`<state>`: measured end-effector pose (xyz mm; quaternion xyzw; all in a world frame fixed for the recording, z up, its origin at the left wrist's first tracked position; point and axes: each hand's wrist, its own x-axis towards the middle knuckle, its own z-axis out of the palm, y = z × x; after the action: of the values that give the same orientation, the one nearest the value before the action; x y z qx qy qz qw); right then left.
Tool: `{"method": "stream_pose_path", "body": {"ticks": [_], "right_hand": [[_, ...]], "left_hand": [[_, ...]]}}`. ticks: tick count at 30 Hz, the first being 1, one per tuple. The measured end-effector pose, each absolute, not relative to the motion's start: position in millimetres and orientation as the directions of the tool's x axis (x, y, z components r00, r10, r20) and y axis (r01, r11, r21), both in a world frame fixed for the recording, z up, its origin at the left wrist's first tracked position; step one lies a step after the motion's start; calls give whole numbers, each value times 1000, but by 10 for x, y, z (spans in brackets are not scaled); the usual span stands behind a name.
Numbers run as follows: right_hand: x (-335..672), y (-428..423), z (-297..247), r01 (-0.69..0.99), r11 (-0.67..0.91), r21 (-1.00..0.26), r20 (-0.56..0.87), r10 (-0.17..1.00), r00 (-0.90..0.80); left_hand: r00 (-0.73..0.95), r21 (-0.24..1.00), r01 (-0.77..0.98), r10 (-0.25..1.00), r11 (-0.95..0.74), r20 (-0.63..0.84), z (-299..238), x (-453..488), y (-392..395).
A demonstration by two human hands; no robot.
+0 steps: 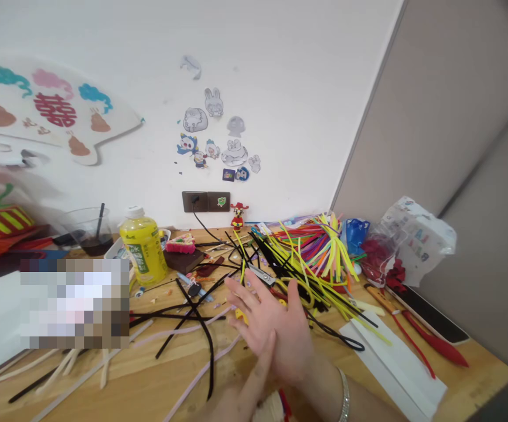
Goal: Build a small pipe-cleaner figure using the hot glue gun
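My right hand (275, 325) hovers over the wooden table (148, 375) with its fingers spread and nothing in it; a silver bracelet (345, 395) circles its wrist. My left hand (242, 395) rises from the bottom edge, a stretched finger lying against the right palm, and it also holds nothing. Just beyond the right fingertips lie small scissors (261, 274) and a yellow piece (241, 316) partly hidden by the hand. Black pipe cleaners (201, 319) sprawl to the left, and a heap of coloured pipe cleaners (319, 252) lies behind.
A yellow drink bottle (143, 249) and a plastic cup with a straw (90, 231) stand at the back left. A white paper strip (394, 366), a red tool (433, 343) and a plastic bag (414, 237) lie on the right. A wall socket (205, 201) is behind.
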<state>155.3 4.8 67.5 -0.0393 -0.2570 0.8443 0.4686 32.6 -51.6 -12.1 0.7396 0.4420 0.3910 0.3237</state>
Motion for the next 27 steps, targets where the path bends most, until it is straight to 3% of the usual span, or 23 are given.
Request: {"method": "stream_pose_path", "body": {"ticks": [13,15,17,20,24,27], "right_hand": [[1588,88,699,-758,-432,-488,200,790,-579],[1627,134,703,-756,-361,-547,190,826,-531],[1660,189,654,-691,-236,-684,166,872,-461],[1661,236,496,-430,-106,-896,131,864,-485],[1576,208,317,-349,-164,-923,62,830,-554],[1534,180,316,-345,-155,-926,71,825,-560]], "left_hand": [[306,861,341,911,-376,276,147,266,-416],[275,877,306,917,-369,290,204,211,-355],[197,904,249,932,-348,304,220,165,-302],[52,949,117,957,-291,287,200,123,-246],[-20,968,-3,968,-251,250,189,79,-201],[-38,941,82,943,-328,331,222,43,-178]]}}
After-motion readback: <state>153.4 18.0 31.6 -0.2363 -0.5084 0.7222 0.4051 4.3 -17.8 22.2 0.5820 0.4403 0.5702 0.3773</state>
